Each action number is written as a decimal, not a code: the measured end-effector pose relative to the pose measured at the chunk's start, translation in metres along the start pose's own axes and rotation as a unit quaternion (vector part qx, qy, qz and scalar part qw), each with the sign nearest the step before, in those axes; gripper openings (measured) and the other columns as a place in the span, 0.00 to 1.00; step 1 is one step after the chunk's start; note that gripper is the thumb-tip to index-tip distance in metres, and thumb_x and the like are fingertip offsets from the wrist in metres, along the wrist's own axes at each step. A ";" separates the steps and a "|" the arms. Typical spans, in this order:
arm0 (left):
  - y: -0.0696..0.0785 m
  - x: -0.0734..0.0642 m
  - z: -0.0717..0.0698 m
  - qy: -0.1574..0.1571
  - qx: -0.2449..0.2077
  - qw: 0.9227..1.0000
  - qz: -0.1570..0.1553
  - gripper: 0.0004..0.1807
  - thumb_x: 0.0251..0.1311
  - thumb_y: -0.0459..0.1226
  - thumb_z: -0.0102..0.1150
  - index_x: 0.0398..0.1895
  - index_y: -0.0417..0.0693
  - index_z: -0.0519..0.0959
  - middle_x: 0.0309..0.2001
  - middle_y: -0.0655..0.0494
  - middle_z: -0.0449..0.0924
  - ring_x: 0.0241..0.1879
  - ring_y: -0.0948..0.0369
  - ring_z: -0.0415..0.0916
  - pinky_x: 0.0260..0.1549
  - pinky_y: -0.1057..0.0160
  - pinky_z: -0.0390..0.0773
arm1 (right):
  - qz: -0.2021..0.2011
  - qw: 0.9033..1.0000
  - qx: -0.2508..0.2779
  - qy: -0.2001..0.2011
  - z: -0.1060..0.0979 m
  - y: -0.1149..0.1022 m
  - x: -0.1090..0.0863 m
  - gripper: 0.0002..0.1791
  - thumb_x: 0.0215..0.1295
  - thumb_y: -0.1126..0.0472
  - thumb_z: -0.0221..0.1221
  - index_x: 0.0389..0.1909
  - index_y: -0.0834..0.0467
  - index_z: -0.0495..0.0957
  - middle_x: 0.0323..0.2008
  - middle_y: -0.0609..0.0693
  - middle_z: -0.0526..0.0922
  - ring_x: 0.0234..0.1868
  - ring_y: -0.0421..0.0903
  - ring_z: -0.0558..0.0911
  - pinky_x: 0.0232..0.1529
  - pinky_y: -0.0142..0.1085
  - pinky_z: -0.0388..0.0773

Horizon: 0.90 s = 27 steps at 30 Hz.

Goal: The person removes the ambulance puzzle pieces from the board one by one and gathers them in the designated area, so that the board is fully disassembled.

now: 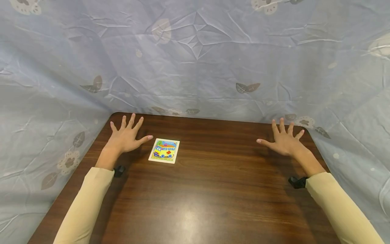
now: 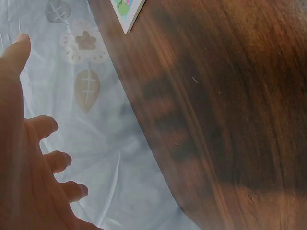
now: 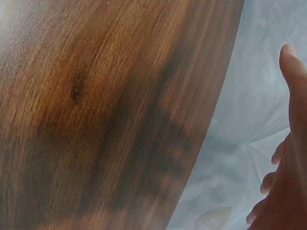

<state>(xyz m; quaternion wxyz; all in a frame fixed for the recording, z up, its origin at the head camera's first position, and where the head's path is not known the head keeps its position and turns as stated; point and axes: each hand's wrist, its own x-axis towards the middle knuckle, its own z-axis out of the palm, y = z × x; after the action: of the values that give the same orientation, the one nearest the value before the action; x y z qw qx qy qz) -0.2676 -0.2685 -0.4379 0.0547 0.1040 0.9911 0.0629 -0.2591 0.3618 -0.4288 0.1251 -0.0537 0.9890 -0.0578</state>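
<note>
A square picture board [image 1: 164,151] with a white border lies flat on the table, left of the middle; its picture shows a yellow ambulance with a red cross. My left hand [image 1: 124,137] is held with fingers spread over the far left of the table, its thumb tip just left of the board. One corner of the board [image 2: 126,21] shows at the top of the left wrist view. Far to the right, my right hand [image 1: 285,140] is likewise spread over the table, holding nothing. Shadows of both hands fall on the wood.
The dark brown wooden table [image 1: 207,189] has rounded far corners. A grey-blue cloth [image 1: 195,67] with leaf and flower prints hangs behind it and along both sides. Black wrist cameras [image 1: 297,182] sit at both cuffs.
</note>
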 end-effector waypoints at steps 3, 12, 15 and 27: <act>0.002 0.000 0.001 -0.003 0.001 1.000 0.000 0.59 0.65 0.80 0.33 0.88 0.58 0.36 0.86 0.39 0.25 0.82 0.27 0.26 0.67 0.13 0.23 | -0.002 1.000 0.010 0.002 0.000 -0.002 0.000 0.69 0.66 0.15 0.40 0.82 0.58 0.18 0.79 0.74 0.16 0.73 0.86 0.18 0.55 0.91 0.20; 0.013 -0.001 0.004 -0.021 0.007 1.000 0.007 0.58 0.67 0.79 0.33 0.88 0.57 0.35 0.86 0.37 0.34 0.83 0.28 0.32 0.68 0.13 0.28 | -0.025 0.999 0.045 0.007 -0.001 -0.019 0.002 0.68 0.67 0.17 0.44 0.84 0.59 0.21 0.80 0.71 0.16 0.76 0.85 0.21 0.58 0.91 0.23; 0.017 0.000 0.005 -0.022 0.005 1.000 0.013 0.56 0.69 0.76 0.37 0.88 0.56 0.36 0.86 0.37 0.35 0.83 0.28 0.33 0.68 0.13 0.29 | -0.033 0.998 0.048 0.009 -0.002 -0.025 0.004 0.68 0.67 0.17 0.45 0.84 0.59 0.23 0.81 0.70 0.17 0.77 0.84 0.22 0.59 0.90 0.24; 0.030 -0.003 0.024 0.008 0.000 0.998 0.060 0.53 0.72 0.68 0.50 0.86 0.47 0.49 0.76 0.31 0.64 0.61 0.32 0.78 0.37 0.41 0.86 | -0.096 0.993 0.051 0.037 -0.001 -0.070 0.011 0.63 0.71 0.25 0.53 0.85 0.63 0.36 0.82 0.76 0.41 0.79 0.81 0.44 0.71 0.82 0.48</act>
<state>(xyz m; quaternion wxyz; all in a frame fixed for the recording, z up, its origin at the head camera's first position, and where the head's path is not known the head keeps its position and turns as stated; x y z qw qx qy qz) -0.2560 -0.2372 -0.4573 0.0424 0.1627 0.9835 0.0670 -0.2638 0.2911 -0.4218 0.0848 -0.1395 0.9791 -0.1215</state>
